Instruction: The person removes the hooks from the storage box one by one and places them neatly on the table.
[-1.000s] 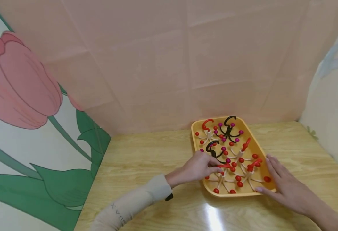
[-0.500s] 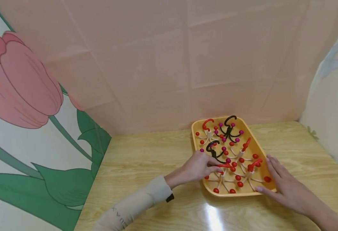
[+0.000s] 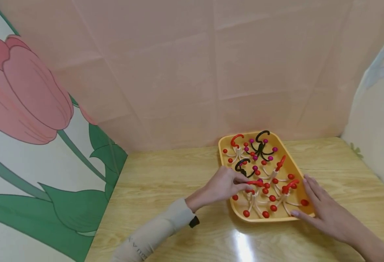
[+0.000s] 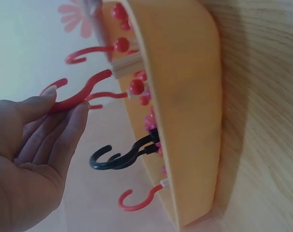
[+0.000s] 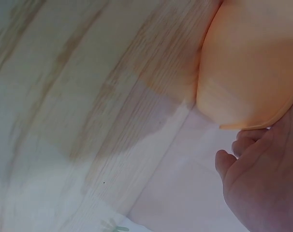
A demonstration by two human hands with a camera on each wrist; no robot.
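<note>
My left hand (image 3: 219, 185) pinches the red hook (image 3: 254, 183) of a white claw hanger whose several curved arms end in red balls. The left wrist view shows this hook (image 4: 95, 84) between thumb and fingertips, just outside the tray's rim. My right hand (image 3: 332, 218) rests against the right side of the yellow tray (image 3: 270, 220), fingers along the outside and thumb at the near corner. Its fingertips lie right at the rim in the right wrist view. Beside the held hanger stands another red-hooked white hanger (image 3: 285, 196); a black hanger (image 3: 243, 171) with purple balls is just behind.
Further red-hooked hangers (image 3: 273, 174) and a second black hanger (image 3: 260, 149) fill the tray's back and middle. The wood-grain table (image 3: 165, 174) meets a pink cloth wall (image 3: 165, 91). A tulip-printed panel (image 3: 31, 94) stands at left, a pale panel (image 3: 378, 120) at right.
The pinched hanger has risen slightly, its hook and red balls now a little higher in the head view. My left hand moved up with it; my right hand stays at the tray.
</note>
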